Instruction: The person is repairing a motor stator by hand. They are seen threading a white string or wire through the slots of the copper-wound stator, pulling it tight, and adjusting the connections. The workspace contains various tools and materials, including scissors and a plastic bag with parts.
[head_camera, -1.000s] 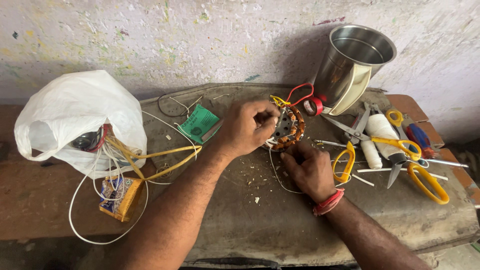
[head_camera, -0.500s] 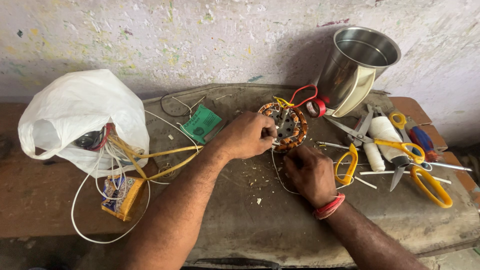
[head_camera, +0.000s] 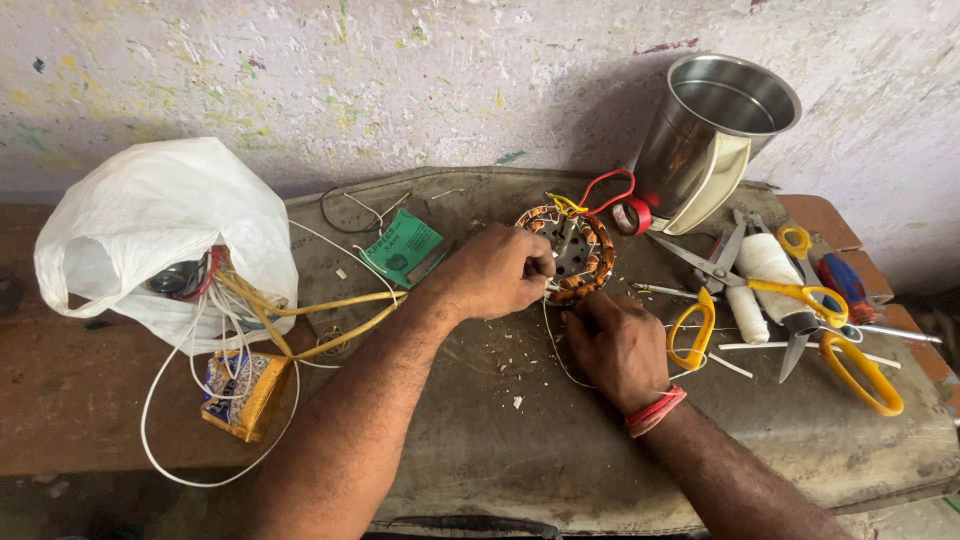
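A round motor stator (head_camera: 580, 250) with copper windings stands tilted on a grey work mat (head_camera: 480, 450), with yellow and red wires coming off its top. My left hand (head_camera: 495, 270) grips its left rim, fingers pinched at the core. Just below the stator, my right hand (head_camera: 615, 345) rests with closed fingers against its lower edge, apparently pinching a thin white thread that loops down onto the mat. A red band circles the right wrist.
A white plastic bag (head_camera: 160, 240) with wires spilling out lies at left, above a small yellow box (head_camera: 240, 395). A green packet (head_camera: 400, 248) sits behind my left hand. At right: steel jug (head_camera: 710, 135), red tape roll (head_camera: 636, 215), yellow-handled scissors (head_camera: 850, 350), pliers, white thread spool (head_camera: 765, 260), screwdriver.
The stator has been lifted and turned from lying under my left hand to standing more upright, farther back. Both hands shifted slightly with it.
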